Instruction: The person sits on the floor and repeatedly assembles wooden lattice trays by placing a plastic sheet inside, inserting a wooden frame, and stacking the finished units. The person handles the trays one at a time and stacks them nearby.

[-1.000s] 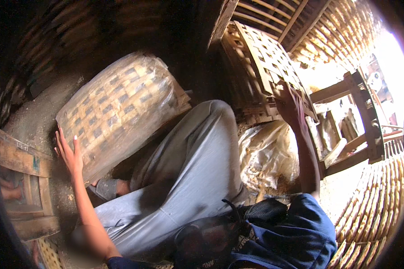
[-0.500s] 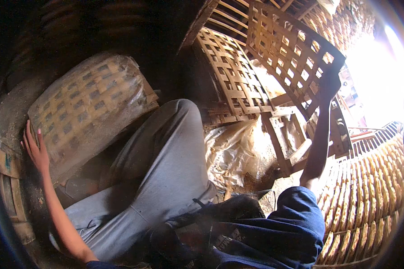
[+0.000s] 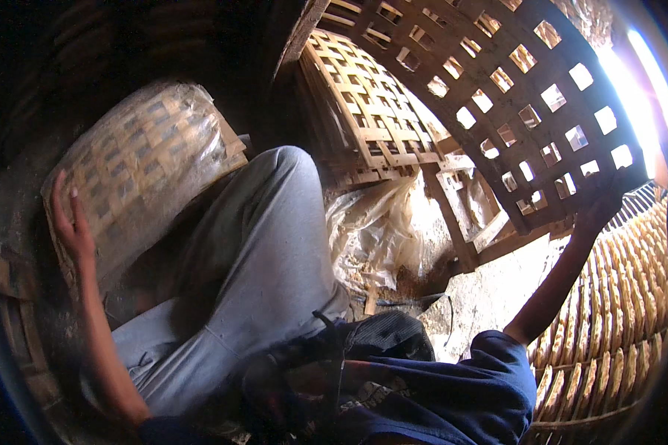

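My left hand (image 3: 76, 228) rests on the near left edge of a woven bamboo panel (image 3: 137, 152) wrapped in cloudy clear plastic, its fingers stretched out and apart. To the right, my right hand (image 3: 601, 211) is closed on the lower corner of a dark woven lattice panel (image 3: 523, 115) with square holes. This panel is held up and tilted, with bright light showing through its gaps. Shadow covers most of my right fingers.
Another woven panel (image 3: 375, 111) leans behind my raised knee (image 3: 286, 178). Crumpled clear plastic (image 3: 375, 230) lies beside a wooden frame (image 3: 453, 230). At the right stand rows of slatted racks (image 3: 601, 326) bearing pale strips. A person's hand (image 3: 660, 170) shows at the far right.
The lattice panel in my right hand has come closer and swung to the right and down, and my right arm has moved outward. My left hand has shifted slightly up and right.
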`<act>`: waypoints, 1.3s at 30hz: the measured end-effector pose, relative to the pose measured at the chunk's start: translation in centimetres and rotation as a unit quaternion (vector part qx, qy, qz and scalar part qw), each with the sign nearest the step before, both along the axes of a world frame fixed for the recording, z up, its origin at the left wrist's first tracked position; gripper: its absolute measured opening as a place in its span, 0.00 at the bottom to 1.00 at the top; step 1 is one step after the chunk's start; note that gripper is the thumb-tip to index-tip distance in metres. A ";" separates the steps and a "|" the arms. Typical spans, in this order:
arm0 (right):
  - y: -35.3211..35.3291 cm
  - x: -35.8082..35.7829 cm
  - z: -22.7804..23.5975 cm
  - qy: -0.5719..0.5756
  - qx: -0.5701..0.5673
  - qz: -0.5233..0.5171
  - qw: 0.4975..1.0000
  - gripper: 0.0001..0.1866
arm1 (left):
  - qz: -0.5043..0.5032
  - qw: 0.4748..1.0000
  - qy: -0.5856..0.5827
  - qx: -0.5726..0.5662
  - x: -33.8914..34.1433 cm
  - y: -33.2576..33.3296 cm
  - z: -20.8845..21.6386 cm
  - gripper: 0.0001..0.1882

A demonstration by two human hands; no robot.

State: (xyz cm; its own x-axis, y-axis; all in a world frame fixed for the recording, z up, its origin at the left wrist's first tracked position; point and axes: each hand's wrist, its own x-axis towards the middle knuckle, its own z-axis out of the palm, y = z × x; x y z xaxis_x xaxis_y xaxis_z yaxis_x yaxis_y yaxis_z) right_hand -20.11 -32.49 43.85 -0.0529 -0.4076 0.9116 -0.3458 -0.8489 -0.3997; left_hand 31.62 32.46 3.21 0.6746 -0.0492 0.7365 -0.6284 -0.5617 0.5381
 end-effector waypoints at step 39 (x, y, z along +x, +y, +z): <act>-0.4 8.9 -16.7 -0.160 0.188 0.207 0.947 0.20 | -0.068 0.994 0.086 0.006 -3.3 -2.9 0.7 0.24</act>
State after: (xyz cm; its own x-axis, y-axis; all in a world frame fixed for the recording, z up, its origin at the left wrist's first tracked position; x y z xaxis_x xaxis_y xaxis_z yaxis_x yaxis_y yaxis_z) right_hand -11.23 -32.89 27.11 -0.0662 -0.7466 0.6620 0.1755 -0.6618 -0.7288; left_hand 28.36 29.54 3.88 0.7770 -0.1555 0.6099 -0.5980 -0.4849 0.6382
